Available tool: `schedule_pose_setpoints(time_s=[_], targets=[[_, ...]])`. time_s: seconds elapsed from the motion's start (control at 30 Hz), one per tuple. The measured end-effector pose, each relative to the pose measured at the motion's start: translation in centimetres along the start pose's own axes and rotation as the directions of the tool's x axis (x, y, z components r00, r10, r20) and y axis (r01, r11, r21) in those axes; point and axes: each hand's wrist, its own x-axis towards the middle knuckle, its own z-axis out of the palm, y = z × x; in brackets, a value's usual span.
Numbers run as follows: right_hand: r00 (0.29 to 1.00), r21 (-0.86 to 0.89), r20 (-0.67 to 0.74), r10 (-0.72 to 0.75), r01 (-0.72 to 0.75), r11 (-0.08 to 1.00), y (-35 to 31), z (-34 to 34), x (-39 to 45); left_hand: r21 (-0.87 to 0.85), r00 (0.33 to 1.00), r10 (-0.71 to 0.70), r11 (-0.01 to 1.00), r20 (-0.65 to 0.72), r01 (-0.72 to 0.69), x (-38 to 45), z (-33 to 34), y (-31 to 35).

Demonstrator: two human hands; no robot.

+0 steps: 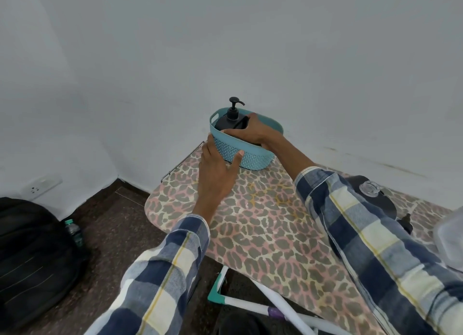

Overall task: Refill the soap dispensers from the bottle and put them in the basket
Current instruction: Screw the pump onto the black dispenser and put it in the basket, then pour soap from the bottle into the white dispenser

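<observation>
Head view: the basket sits at the far end of the ironing board, at about 12 o'clock from the person, close to the wall. It is teal plastic, oval, with a woven-look perforated wall and a cut-out handle at its 9 o'clock end. It looks light and slightly springy, so a squeeze could bow the wall.

The left hand is pressed against the near wall, thumb and fingers spread wide around the curve, steadying rather than clamping.

A black dispenser stands upright inside the basket at its 10 o'clock side, pump head above the rim. The right hand reaches over the rim at 1 o'clock, its grip curled on something dark inside. Whether that is a second dispenser cannot be told.

A filled dispenser is likely heavy for its size, smooth, and slippery if soap has run down it. The body is the safer hold, since the pump neck may depress or unscrew.

At 4 o'clock, behind the right sleeve, lie a dark object and a clear round piece.
</observation>
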Motion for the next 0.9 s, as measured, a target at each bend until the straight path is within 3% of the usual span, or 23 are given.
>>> schedule_pose_setpoints(time_s=[0.3, 0.47, 0.57, 0.7, 0.9], targets=[[0.986, -0.019, -0.047, -0.159, 0.158, 0.987, -0.5, 0.1, -0.8, 0.010, 1.000, 0.014, 1.000, -0.013, -0.014, 0.0, 0.0, 0.1], [0.982, -0.166, -0.063, -0.176, 0.164, 0.972, -1.5, -0.1, -2.2, -0.003, 1.000, 0.008, 1.000, -0.006, -0.008, -0.1, -0.2, 0.1], [0.961, -0.293, -0.201, -0.191, 0.127, 0.948, -2.7, -1.2, -4.1, -0.009, 1.000, 0.007, 1.000, -0.011, -0.007, 0.0, -0.3, 0.2], [0.875, -0.306, -0.396, -0.278, 0.160, 0.939, -2.7, -3.3, -9.0, -0.008, 1.000, 0.001, 1.000, -0.005, -0.001, -0.3, -0.4, 0.6], [0.807, -0.364, -0.482, -0.340, 0.169, 0.916, 0.5, -5.5, -18.8, 0.028, 0.999, -0.036, 0.999, -0.022, 0.036, -1.4, -1.7, 2.0]])
